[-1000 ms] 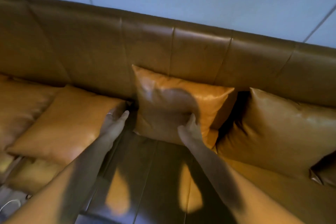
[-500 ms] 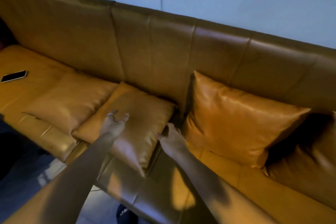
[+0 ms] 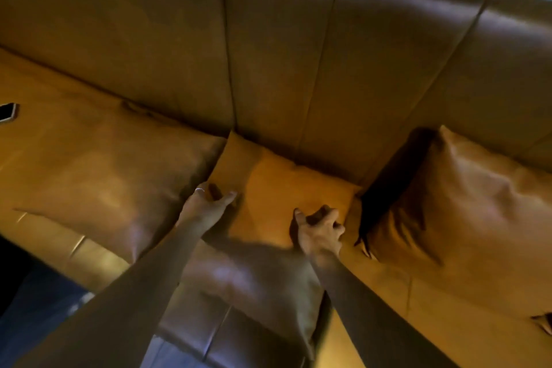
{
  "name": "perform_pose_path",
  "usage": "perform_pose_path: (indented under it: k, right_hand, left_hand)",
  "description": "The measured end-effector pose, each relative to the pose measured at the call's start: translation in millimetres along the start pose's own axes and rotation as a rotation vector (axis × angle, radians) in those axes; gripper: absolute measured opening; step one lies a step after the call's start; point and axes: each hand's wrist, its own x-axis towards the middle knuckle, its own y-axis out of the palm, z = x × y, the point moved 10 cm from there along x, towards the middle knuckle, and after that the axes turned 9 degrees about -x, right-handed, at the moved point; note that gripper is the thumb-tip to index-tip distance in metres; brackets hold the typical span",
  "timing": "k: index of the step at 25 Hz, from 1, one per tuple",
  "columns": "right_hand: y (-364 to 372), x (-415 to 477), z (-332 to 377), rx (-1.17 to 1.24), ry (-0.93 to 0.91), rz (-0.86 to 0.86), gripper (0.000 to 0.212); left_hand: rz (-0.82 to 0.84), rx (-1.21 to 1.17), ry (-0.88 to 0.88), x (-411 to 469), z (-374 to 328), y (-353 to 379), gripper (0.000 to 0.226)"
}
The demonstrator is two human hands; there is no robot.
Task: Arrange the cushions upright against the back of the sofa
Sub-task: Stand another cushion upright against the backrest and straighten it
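Tan leather sofa [image 3: 283, 48] fills the head view, its panelled back running across the top. Three matching cushions on the seat.

Middle cushion [image 3: 277, 197] lies flat on the seat, far edge touching the base of the back, near corner hanging past the seat's front edge. Not upright.

Left hand [image 3: 206, 206] is at that cushion's left edge, where it meets the left cushion [image 3: 110, 188]. Fingers are spread, thumb out to the right, palm down on the seam between the two cushions. Looks like contact but no closed grasp visible. A ring shows on one finger.

Right hand [image 3: 319, 233] sits on the middle cushion's right side, near its right edge. Fingers are curled down and inward, thumb apart on the left. Whether they actually pinch the leather cannot be told; motion blur.

Left cushion also lies flat on the seat, its right edge touching the middle cushion.

Right cushion [image 3: 466, 206] stands leaning against the sofa back, well tilted, with a dark shadowed gap between it and the middle cushion.

Dark phone [image 3: 7, 112] lies flat on the seat at the far left edge of frame, well apart from the cushions.

Both forearms come in from the bottom, bare.
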Motion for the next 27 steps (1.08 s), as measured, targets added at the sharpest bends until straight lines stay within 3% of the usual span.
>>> perform_pose_path:
  k: [6,10,20,27]
  right_hand:
    - [-3.2,47.2,-26.6,0.364,0.124,0.063,0.109]
    - [2.3,49.7,-42.9,0.571,0.206,0.203,0.106]
    - [-77.5,19.8,-7.5,0.791,-0.073,0.078,0.094]
    - [-142.0,15.8,37.7,0.782,-0.234,0.060,0.088]
  left_hand:
    - [0.105,-0.066,-0.031,55.0,5.3,14.7,0.079]
    - [0.128,-0.157,-0.099,71.9,12.7,16.4,0.090]
    - [0.112,-0.361,0.019,31.8,-68.0,12.7,0.089]
    - [0.151,-0.448,0.145,18.5,-140.8,14.4,0.113]
